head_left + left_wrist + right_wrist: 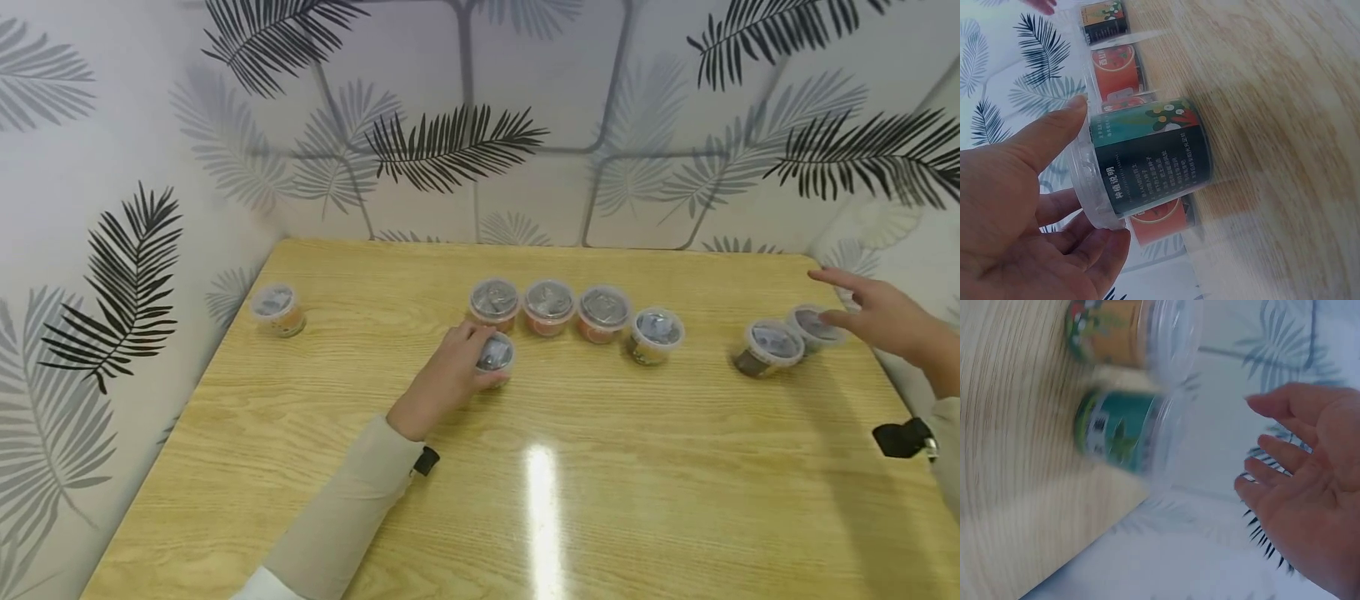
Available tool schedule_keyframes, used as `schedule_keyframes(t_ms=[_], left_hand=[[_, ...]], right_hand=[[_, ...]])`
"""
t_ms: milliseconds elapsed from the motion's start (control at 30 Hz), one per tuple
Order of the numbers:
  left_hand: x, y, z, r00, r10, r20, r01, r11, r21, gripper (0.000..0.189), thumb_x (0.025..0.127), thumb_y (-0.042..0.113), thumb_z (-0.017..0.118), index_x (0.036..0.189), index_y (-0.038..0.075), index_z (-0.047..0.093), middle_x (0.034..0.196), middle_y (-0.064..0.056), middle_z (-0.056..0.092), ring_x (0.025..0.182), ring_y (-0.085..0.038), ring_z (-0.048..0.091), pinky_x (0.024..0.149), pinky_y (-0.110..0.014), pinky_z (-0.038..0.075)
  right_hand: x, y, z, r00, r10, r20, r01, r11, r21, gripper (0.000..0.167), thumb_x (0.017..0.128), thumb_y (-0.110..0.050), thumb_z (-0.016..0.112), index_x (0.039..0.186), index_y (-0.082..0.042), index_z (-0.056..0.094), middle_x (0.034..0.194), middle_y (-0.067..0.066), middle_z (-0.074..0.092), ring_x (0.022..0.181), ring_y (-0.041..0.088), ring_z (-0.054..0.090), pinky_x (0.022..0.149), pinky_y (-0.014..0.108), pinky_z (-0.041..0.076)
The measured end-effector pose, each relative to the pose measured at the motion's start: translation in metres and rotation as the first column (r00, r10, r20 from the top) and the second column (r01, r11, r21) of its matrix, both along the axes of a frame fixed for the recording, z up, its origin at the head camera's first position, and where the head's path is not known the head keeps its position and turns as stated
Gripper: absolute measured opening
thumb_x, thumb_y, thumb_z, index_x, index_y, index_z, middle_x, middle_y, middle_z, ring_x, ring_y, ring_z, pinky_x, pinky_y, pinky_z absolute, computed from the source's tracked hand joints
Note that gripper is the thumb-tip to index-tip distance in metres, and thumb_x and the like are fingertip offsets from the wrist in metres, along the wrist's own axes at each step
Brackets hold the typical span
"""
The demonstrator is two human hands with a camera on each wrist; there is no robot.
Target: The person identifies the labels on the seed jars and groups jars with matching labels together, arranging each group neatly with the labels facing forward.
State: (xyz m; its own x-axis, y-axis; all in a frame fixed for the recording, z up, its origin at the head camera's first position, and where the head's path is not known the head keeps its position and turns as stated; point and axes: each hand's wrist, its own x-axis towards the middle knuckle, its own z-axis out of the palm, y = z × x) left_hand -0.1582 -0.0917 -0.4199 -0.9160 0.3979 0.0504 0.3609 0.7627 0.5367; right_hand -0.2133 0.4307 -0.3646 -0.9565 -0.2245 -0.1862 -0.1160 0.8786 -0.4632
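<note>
Head view: a pale wall (pixel 570 200), printed with black and grey fronds, behind a wood-grain table (pixel 645 475). Item, one single tub (pixel 277 312), well apart at the left. Items, three red tubs (pixel 550 308) in a row at the middle, with a small pale tub (pixel 655 337) just right of them. Items, a corner tub (pixel 814 326) and a neighbouring tub (pixel 767 348), set close together at the far right. My left hand (pixel 447 372) holds a dark-labelled tub (pixel 496 354) on the near side of the leftmost red one; my right hand (pixel 885 315) hangs by the corner tub, well away from the held piece. Left wrist view: the dark-labelled tub, gripped about its lid, thumb on one side and fingers on the other; long axis running from my palm toward the wood, so roughly upright, lid uppermost. Whether its base touches the table I cannot tell. The red row lies just beyond it, and I judge that narrow separation the relation to mind, with the left hand plainly nearer. Right wrist view: the corner tub, green-labelled, upright; my right hand apart from it, fingers loosely bent, thumb clear of them, holding nothing.
</note>
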Motion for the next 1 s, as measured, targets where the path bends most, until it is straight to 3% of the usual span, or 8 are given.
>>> schedule_keyframes(t_ms=[167, 267, 333, 400, 500, 667, 767, 1000], left_hand=[[0.004, 0.001, -0.002, 1.0, 0.003, -0.009, -0.003, 1.0, -0.018, 0.059, 0.082, 0.033, 0.07, 0.131, 0.008, 0.047, 0.119, -0.01, 0.047, 0.106, -0.023, 0.044, 0.088, -0.036, 0.044], [0.01, 0.004, -0.002, 1.0, -0.018, 0.008, 0.019, 0.999, -0.03, 0.063, 0.083, 0.035, 0.069, 0.133, 0.006, 0.044, 0.121, -0.01, 0.046, 0.109, -0.023, 0.043, 0.089, -0.035, 0.044], [0.014, 0.005, -0.002, 0.999, -0.029, 0.013, 0.03, 0.999, -0.031, 0.065, 0.083, 0.036, 0.068, 0.135, 0.005, 0.043, 0.123, -0.01, 0.045, 0.111, -0.023, 0.042, 0.089, -0.034, 0.044], [0.018, 0.007, -0.001, 0.999, -0.036, 0.002, 0.037, 0.999, -0.035, 0.067, 0.084, 0.036, 0.068, 0.136, 0.004, 0.042, 0.124, -0.01, 0.045, 0.11, -0.022, 0.042, 0.088, -0.033, 0.044], [0.021, 0.007, 0.0, 0.999, -0.045, -0.031, 0.043, 0.998, -0.052, 0.067, 0.083, 0.036, 0.068, 0.136, 0.003, 0.042, 0.125, -0.011, 0.046, 0.107, -0.022, 0.044, 0.087, -0.033, 0.045], [0.027, 0.008, 0.001, 0.998, -0.049, -0.034, 0.046, 0.996, -0.073, 0.067, 0.084, 0.037, 0.067, 0.136, 0.004, 0.042, 0.126, -0.011, 0.046, 0.107, -0.021, 0.044, 0.088, -0.032, 0.045], [0.029, 0.01, -0.001, 0.999, -0.055, -0.001, 0.055, 0.997, -0.058, 0.067, 0.084, 0.036, 0.068, 0.136, 0.005, 0.042, 0.126, -0.01, 0.045, 0.109, -0.021, 0.043, 0.088, -0.032, 0.045], [0.037, 0.014, -0.004, 0.994, -0.084, 0.064, 0.084, 0.996, -0.011, 0.07, 0.081, 0.037, 0.071, 0.137, 0.006, 0.042, 0.128, -0.009, 0.044, 0.114, -0.023, 0.042, 0.091, -0.034, 0.045]], right_hand=[[0.011, -0.045, 0.01, 0.976, 0.048, -0.211, -0.058, 0.997, -0.042, 0.051, 0.098, -0.021, 0.047, 0.142, 0.0, 0.031, 0.15, 0.022, 0.015, 0.13, 0.05, 0.017, 0.096, 0.068, 0.019], [0.023, -0.077, 0.012, 0.945, 0.071, -0.318, -0.126, 0.98, -0.156, 0.042, 0.096, -0.015, 0.052, 0.136, -0.003, 0.044, 0.146, 0.015, 0.031, 0.134, 0.028, 0.027, 0.107, 0.042, 0.028], [0.033, -0.102, 0.012, 0.923, 0.095, -0.372, -0.193, 0.953, -0.235, 0.037, 0.094, -0.009, 0.055, 0.131, -0.003, 0.051, 0.139, 0.012, 0.042, 0.128, 0.011, 0.037, 0.102, 0.021, 0.034], [0.043, -0.129, 0.011, 0.917, 0.131, -0.377, -0.256, 0.918, -0.304, 0.034, 0.093, -0.006, 0.056, 0.127, -0.005, 0.055, 0.13, 0.008, 0.051, 0.116, 0.0, 0.045, 0.089, 0.006, 0.036], [0.058, -0.168, 0.009, 0.907, 0.25, -0.339, -0.364, 0.869, -0.335, 0.032, 0.093, -0.005, 0.055, 0.125, -0.007, 0.057, 0.12, 0.006, 0.058, 0.108, 0.005, 0.054, 0.085, 0.011, 0.043], [0.074, -0.213, -0.004, 0.861, 0.421, -0.286, -0.501, 0.801, -0.329, 0.033, 0.093, -0.008, 0.057, 0.125, -0.011, 0.056, 0.12, 0.004, 0.059, 0.109, 0.02, 0.056, 0.089, 0.029, 0.048], [0.079, -0.231, -0.016, 0.858, 0.452, -0.243, -0.512, 0.787, -0.345, 0.037, 0.092, -0.01, 0.058, 0.129, -0.009, 0.053, 0.124, 0.004, 0.056, 0.113, 0.02, 0.053, 0.092, 0.035, 0.046], [0.086, -0.259, -0.045, 0.86, 0.484, -0.16, -0.505, 0.768, -0.394, 0.05, 0.09, -0.009, 0.062, 0.136, -0.006, 0.043, 0.135, 0.007, 0.047, 0.119, 0.023, 0.048, 0.095, 0.034, 0.045]])
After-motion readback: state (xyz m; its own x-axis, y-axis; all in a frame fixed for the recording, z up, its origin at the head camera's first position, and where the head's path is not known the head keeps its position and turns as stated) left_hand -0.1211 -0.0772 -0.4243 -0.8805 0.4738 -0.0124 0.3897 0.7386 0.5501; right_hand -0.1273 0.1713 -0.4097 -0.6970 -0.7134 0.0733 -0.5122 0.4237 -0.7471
